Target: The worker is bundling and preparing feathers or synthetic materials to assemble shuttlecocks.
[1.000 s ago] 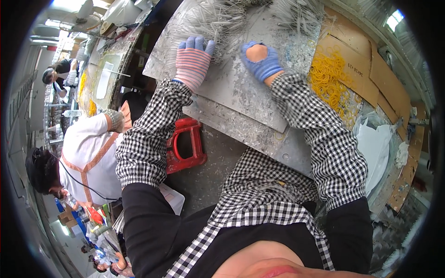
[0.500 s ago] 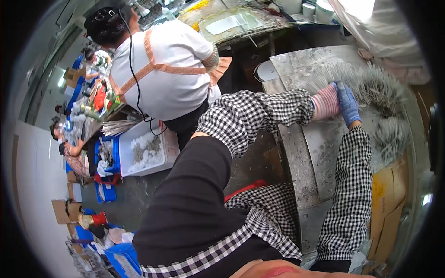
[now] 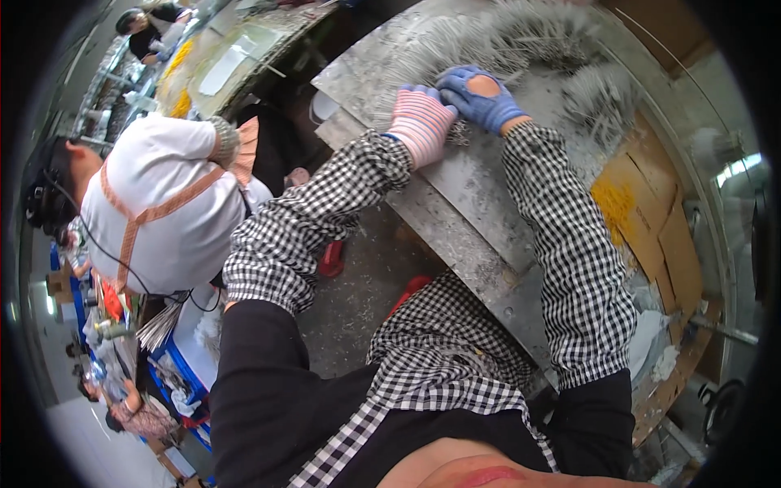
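Striped-glove left hand (image 3: 421, 130) and blue-glove right hand (image 3: 484, 99) are resting together by grey strands (image 3: 521, 45), which are lying upper centre on the surface (image 3: 476, 199); fingers curling, can't tell if grasping. Probably gathering strands; next move seems to be calling for even two-handed pressure.

Wears a black long-sleeved top (image 3: 260, 342), a black-and-white gingham bib apron (image 3: 447, 386) and matching oversleeves (image 3: 565, 236) gathered at both ends; on the left hand (image 3: 421, 124), a pink-striped glove (image 3: 428, 134); on the right hand (image 3: 482, 99), a blue glove (image 3: 473, 106) with a round opening.
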Available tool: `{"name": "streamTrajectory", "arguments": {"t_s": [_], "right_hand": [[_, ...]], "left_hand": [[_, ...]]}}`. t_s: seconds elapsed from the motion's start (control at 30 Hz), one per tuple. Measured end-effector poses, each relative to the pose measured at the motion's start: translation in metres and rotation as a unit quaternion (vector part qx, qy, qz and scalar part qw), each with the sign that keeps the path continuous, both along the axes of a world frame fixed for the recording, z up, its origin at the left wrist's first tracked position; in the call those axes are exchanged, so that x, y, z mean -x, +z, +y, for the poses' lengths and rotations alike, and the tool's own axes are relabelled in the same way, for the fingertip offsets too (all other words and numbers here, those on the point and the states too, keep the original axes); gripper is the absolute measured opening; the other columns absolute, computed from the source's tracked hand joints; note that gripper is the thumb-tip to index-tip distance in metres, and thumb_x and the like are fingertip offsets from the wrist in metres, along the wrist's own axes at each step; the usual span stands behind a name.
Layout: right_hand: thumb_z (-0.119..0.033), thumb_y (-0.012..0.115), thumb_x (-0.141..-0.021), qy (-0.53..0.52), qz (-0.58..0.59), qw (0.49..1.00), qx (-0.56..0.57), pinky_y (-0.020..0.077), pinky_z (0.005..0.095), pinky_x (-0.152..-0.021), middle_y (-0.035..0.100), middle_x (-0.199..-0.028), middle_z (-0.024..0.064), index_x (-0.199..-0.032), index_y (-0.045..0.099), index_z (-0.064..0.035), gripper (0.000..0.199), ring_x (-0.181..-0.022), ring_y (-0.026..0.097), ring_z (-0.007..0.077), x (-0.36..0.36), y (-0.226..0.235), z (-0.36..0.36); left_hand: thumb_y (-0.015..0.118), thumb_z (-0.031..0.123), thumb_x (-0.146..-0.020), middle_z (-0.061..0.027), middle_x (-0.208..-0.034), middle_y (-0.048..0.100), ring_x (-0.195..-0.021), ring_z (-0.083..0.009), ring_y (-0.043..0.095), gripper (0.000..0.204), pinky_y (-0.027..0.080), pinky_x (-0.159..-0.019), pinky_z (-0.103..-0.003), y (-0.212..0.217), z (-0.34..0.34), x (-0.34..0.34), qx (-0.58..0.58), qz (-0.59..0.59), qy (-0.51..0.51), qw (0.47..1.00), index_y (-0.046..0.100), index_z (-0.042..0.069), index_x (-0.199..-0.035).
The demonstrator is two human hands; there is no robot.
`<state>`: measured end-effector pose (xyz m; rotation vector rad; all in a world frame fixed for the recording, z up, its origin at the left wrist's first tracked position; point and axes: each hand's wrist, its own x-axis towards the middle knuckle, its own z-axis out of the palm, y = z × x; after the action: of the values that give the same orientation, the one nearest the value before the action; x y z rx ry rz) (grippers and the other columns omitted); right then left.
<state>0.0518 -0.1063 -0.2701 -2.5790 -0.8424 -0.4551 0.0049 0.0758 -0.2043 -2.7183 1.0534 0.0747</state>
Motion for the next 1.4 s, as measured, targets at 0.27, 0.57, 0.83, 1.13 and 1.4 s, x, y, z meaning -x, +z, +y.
{"name": "streamTrajectory", "arguments": {"t_s": [0.27,0.57,0.83,1.13,1.4], "right_hand": [[-0.017,0.069,-0.087,-0.030,-0.068,0.997,0.020,0.0506,0.0388,-0.105,0.067,-0.131,0.0032,-0.117,0.073,-0.0158,0.030,-0.123,0.062,0.0253,0.001,-0.019,-0.005],[-0.018,0.067,-0.090,-0.022,-0.158,0.986,0.044,0.0515,0.0380,-0.106,0.067,-0.135,0.0034,-0.120,0.074,-0.0182,0.030,-0.124,0.062,0.0252,-0.002,-0.036,-0.027],[-0.014,0.064,-0.092,-0.045,-0.132,0.990,0.024,0.0525,0.0388,-0.102,0.070,-0.128,0.0046,-0.116,0.073,-0.0148,0.026,-0.119,0.065,0.0273,0.023,0.004,-0.015],[-0.032,0.054,-0.098,-0.048,0.164,0.937,-0.306,0.0500,0.0418,-0.099,0.072,-0.116,0.0160,-0.121,0.067,-0.0109,0.033,-0.109,0.067,0.0340,0.024,0.028,0.040],[-0.036,0.043,-0.105,-0.036,0.134,0.986,-0.098,0.0471,0.0431,-0.101,0.068,-0.122,0.0190,-0.123,0.066,-0.0075,0.041,-0.119,0.061,0.0363,-0.017,-0.012,0.018]], "left_hand": [[0.056,0.016,-0.094,-0.0062,-0.094,0.073,-0.095,-0.0244,0.070,0.017,0.048,-0.090,-0.048,-0.038,-0.001,-0.011,0.041,-0.135,-0.050,0.989,0.066,0.015,-0.108],[0.063,0.017,-0.082,-0.0056,-0.090,0.070,-0.093,-0.0256,0.068,0.016,0.046,-0.092,-0.049,-0.044,0.017,0.044,0.056,-0.122,-0.047,0.990,0.066,0.013,-0.098],[0.081,0.025,-0.067,-0.0141,-0.128,0.063,-0.124,-0.0344,0.056,0.048,0.043,-0.101,-0.052,-0.038,0.024,0.032,0.104,-0.130,-0.083,0.983,0.069,0.016,-0.113],[0.083,0.045,-0.068,-0.0174,-0.148,0.054,-0.141,-0.0362,0.046,0.079,0.037,-0.115,-0.051,0.006,-0.003,0.004,-0.099,-0.031,-0.030,0.994,0.063,0.016,-0.139],[0.078,0.035,-0.071,-0.0150,-0.121,0.070,-0.117,-0.0342,0.063,0.047,0.052,-0.099,-0.045,-0.006,0.019,-0.015,0.134,0.021,-0.063,0.989,0.075,0.010,-0.110]]}}
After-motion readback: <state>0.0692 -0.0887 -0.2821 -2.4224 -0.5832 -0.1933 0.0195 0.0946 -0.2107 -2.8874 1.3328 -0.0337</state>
